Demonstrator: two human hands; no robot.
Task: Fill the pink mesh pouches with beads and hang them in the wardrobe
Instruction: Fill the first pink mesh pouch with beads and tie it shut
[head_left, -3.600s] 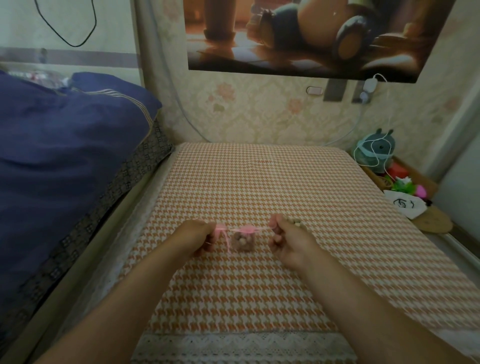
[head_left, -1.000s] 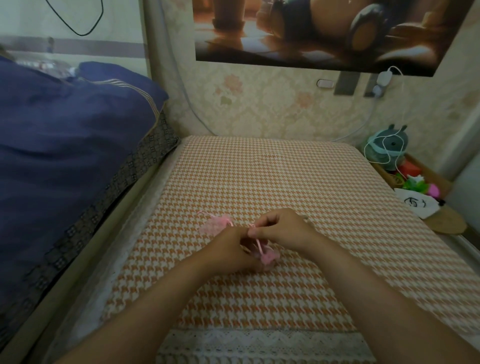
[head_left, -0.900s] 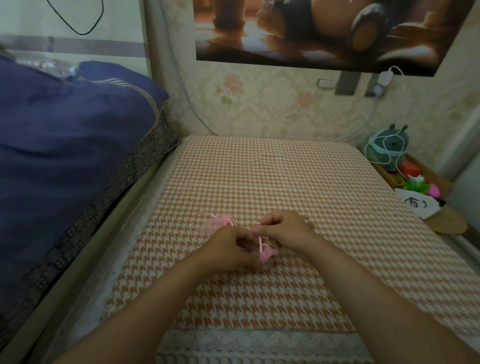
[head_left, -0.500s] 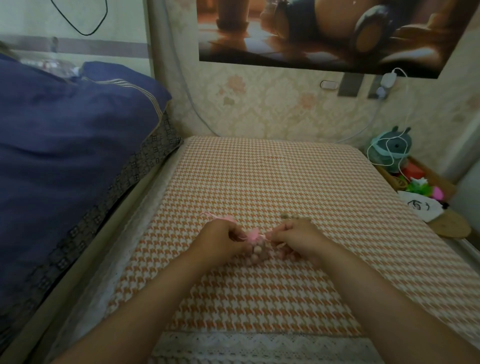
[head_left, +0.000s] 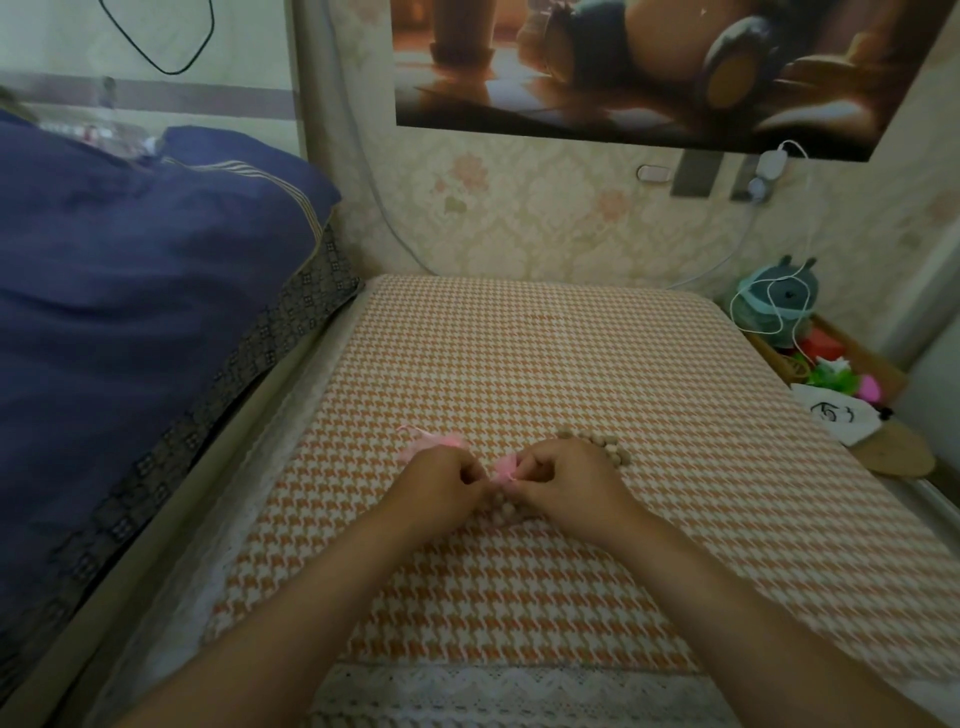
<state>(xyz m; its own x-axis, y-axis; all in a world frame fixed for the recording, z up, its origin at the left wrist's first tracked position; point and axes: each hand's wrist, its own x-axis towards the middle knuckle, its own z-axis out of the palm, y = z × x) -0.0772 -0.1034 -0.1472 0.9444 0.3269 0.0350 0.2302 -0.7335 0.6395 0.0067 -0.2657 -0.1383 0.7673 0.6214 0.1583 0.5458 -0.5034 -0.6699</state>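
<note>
Both hands, left hand (head_left: 442, 480) and right hand (head_left: 558, 480), had fingers pinched on the filled pink pouch (head_left: 505, 472) mid-table, apparently tying its drawstring (spare pouch (head_left: 431, 442) at ten o'clock, loose beads (head_left: 605, 446) at two), so snugging the knot likely came next.

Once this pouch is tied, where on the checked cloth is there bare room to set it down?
Free: the far half of the cloth up to the wall, and the right side past the beads. Near strip between forearms and lace edge is also bare. Crowded: around both hands, the held pouch, the spare pouch and beads.
</note>
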